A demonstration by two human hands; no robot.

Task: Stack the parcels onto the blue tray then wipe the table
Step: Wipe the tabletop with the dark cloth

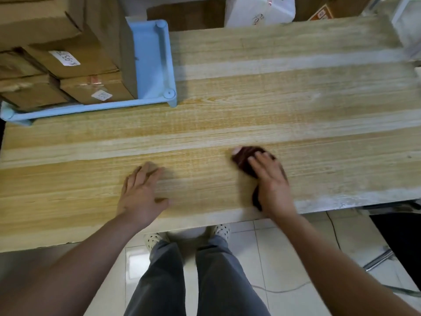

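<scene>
1 blue tray [148, 53], 1 cloth [243, 158], 2 hands [141, 192] [273, 183], at least 5 parcels [91, 65].

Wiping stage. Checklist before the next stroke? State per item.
1. Parcels on tray: ok. The parcels sit stacked on the blue tray.
2. Cloth under control: ok. The right hand presses the dark cloth onto the table.
3. Left hand out of the path: not ok for a leftward stroke. The left hand lies flat on the table left of the cloth, apart from it.
4. Far side free: ok. Bare wood lies beyond the cloth.
5. Far right corner: cannot tell. A pale blurred thing sits there.
</scene>
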